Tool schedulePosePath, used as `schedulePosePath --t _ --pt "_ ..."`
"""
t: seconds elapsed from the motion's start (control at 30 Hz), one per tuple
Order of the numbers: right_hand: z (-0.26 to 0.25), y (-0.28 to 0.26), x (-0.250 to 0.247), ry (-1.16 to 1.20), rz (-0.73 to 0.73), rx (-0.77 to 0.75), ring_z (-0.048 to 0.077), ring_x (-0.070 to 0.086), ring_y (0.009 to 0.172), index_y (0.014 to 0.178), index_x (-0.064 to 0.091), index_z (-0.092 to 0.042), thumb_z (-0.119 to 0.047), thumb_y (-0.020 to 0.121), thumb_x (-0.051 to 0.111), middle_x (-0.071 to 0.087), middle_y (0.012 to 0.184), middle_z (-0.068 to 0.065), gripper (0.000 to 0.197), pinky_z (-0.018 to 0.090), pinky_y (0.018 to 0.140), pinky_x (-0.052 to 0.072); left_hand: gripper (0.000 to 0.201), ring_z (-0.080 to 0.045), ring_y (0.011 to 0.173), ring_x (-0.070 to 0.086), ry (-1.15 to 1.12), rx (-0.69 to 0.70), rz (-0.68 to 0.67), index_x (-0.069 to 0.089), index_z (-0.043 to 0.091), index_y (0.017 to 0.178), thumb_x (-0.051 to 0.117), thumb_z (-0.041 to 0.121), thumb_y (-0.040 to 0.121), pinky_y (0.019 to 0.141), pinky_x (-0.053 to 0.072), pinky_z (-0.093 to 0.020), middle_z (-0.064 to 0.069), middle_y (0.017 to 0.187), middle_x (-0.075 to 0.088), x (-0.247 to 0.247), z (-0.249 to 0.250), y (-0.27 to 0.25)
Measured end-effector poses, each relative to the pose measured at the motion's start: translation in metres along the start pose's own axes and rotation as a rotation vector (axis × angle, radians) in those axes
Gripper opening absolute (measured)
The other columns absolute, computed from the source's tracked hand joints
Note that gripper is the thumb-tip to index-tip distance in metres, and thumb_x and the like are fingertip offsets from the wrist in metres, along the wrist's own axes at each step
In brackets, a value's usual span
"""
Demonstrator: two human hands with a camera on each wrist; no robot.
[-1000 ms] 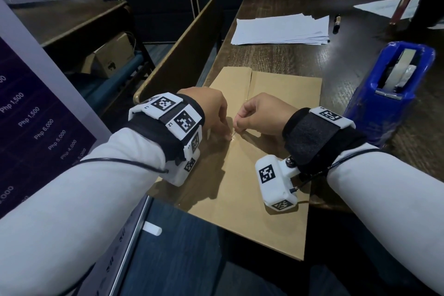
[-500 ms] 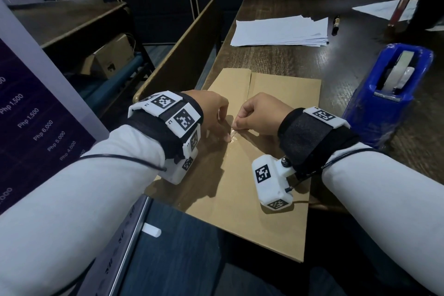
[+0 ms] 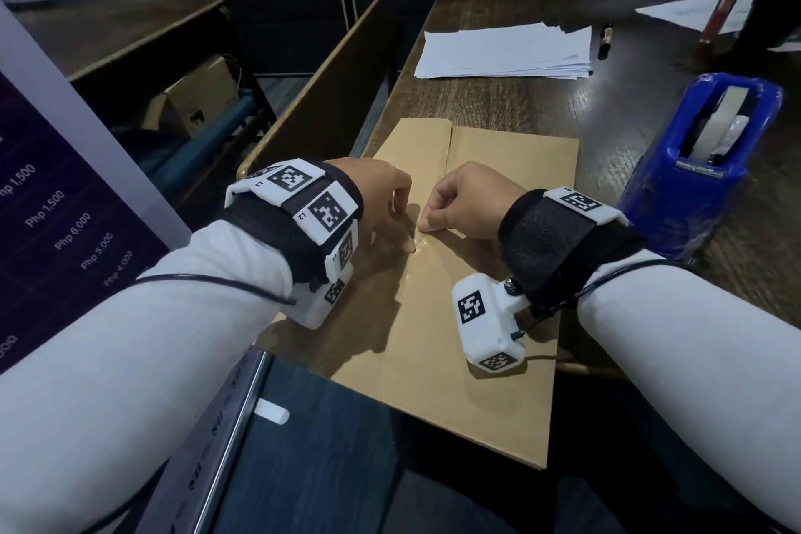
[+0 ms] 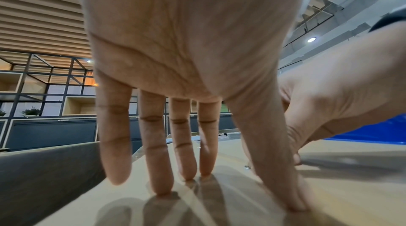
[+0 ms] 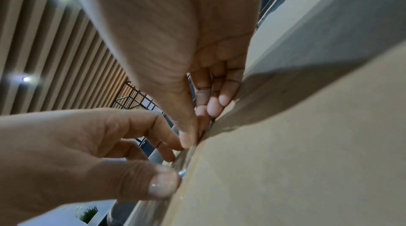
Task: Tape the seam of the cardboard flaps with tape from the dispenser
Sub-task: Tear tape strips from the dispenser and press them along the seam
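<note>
A flattened brown cardboard point(image 3: 498, 186) lies on the dark table, its seam point(image 3: 450, 143) running toward me. A glossy strip of clear tape point(image 3: 418, 254) lies along the seam between my hands. My left hand point(image 3: 403, 230) keeps its fingers straight, with the fingertips point(image 4: 162, 191) on the cardboard. Its thumb point(image 5: 162, 183) presses the tape down. My right hand point(image 3: 427, 225) is curled, thumb and fingers pinching the tape point(image 5: 184, 160) just above the seam. The blue tape dispenser point(image 3: 702, 186) stands to the right of the cardboard, apart from both hands.
A stack of white paper point(image 3: 507, 52) and a pen point(image 3: 604, 40) lie beyond the cardboard. More paper lies at the far right. A wooden bench back point(image 3: 320, 100) runs along the table's left edge. The cardboard's near end overhangs the table edge toward my lap.
</note>
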State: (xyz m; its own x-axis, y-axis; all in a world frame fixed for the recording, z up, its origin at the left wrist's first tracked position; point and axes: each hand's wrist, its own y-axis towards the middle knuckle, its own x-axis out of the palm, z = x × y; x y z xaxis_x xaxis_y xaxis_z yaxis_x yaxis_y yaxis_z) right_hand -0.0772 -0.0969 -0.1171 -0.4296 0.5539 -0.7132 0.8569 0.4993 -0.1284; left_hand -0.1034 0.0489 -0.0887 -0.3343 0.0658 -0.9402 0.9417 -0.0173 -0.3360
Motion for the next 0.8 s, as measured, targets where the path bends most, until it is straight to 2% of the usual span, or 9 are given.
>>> schedulePosePath --t 0.1,0.23,0.33,0.47,0.53,0.6,0.67,0.73,0.8 --pt "-0.001 0.000 0.000 -0.008 0.004 -0.003 0.007 0.058 0.073 0.085 0.076 -0.009 -0.018 0.080 0.076 0.074 0.088 0.003 0.010 0.018 0.066 0.044 0.053 -0.019 0.094 0.058 0.002 0.000 0.000 0.057 0.024 0.109 0.074 0.055 0.070 0.071 0.046 -0.027 0.001 0.107 0.062 0.000 0.000 0.000" --pt "-0.002 -0.001 0.000 -0.037 0.027 -0.013 0.003 0.052 0.065 0.085 0.076 -0.010 -0.019 0.079 0.076 0.070 0.081 0.000 0.011 0.015 0.059 0.041 0.054 -0.019 0.094 0.059 0.010 -0.015 -0.003 0.057 0.024 0.109 0.074 0.057 0.069 0.078 0.051 -0.032 0.001 0.106 0.062 0.000 0.001 -0.001" --pt "-0.002 -0.001 0.001 -0.060 0.029 0.002 0.006 0.054 0.066 0.084 0.075 -0.011 -0.019 0.077 0.078 0.068 0.078 -0.001 0.011 0.017 0.058 0.041 0.052 -0.018 0.092 0.059 0.009 -0.020 0.004 0.057 0.026 0.106 0.074 0.058 0.069 0.078 0.051 -0.032 0.003 0.105 0.063 0.000 0.001 -0.003" --pt "-0.005 0.001 -0.001 -0.043 0.060 0.064 0.021 0.061 0.078 0.088 0.052 -0.018 -0.022 0.069 0.084 0.065 0.084 0.002 0.038 0.032 0.073 0.049 0.053 -0.018 0.093 0.059 0.031 -0.021 0.011 0.057 0.026 0.107 0.073 0.059 0.069 0.080 0.052 -0.034 0.003 0.104 0.062 0.000 0.002 -0.006" --pt "-0.009 0.001 -0.003 -0.085 0.046 0.084 0.020 0.059 0.080 0.090 0.050 -0.018 -0.024 0.070 0.084 0.061 0.081 -0.001 0.040 0.032 0.074 0.048 0.054 -0.018 0.092 0.059 0.046 -0.024 0.019 0.058 0.027 0.107 0.073 0.061 0.068 0.082 0.053 -0.037 0.003 0.104 0.063 -0.001 0.003 -0.008" --pt "-0.012 0.000 -0.005 -0.136 0.026 0.097 0.019 0.057 0.081 0.089 0.053 -0.017 -0.025 0.074 0.081 0.058 0.076 -0.002 0.033 0.029 0.074 0.045 0.054 -0.018 0.092 0.058 0.061 -0.022 0.029 0.058 0.027 0.107 0.072 0.061 0.069 0.081 0.052 -0.036 0.004 0.104 0.062 -0.001 0.004 -0.010" --pt "-0.013 -0.002 -0.005 -0.179 0.031 0.089 0.019 0.059 0.086 0.087 0.056 -0.016 -0.021 0.082 0.073 0.062 0.082 0.001 0.019 0.027 0.077 0.046 0.053 -0.017 0.093 0.058 0.070 -0.013 0.032 0.058 0.027 0.110 0.071 0.060 0.071 0.078 0.050 -0.033 0.004 0.106 0.061 0.000 0.004 -0.013" --pt "-0.011 -0.003 -0.007 -0.164 0.026 0.073 0.019 0.062 0.090 0.086 0.058 -0.016 -0.011 0.089 0.060 0.066 0.087 0.002 0.006 0.029 0.082 0.050 0.052 -0.016 0.095 0.057 0.068 0.002 0.028 0.057 0.026 0.114 0.070 0.057 0.074 0.075 0.047 -0.030 0.005 0.110 0.058 0.000 0.003 -0.018" --pt "-0.013 -0.011 -0.014 -0.133 -0.011 0.048 0.017 0.063 0.089 0.094 0.060 -0.016 -0.003 0.090 0.053 0.065 0.084 -0.001 0.016 0.032 0.086 0.050 0.051 -0.015 0.097 0.057 0.058 0.010 0.030 0.057 0.027 0.117 0.069 0.055 0.076 0.076 0.047 -0.029 0.006 0.113 0.056 0.001 0.003 -0.022"
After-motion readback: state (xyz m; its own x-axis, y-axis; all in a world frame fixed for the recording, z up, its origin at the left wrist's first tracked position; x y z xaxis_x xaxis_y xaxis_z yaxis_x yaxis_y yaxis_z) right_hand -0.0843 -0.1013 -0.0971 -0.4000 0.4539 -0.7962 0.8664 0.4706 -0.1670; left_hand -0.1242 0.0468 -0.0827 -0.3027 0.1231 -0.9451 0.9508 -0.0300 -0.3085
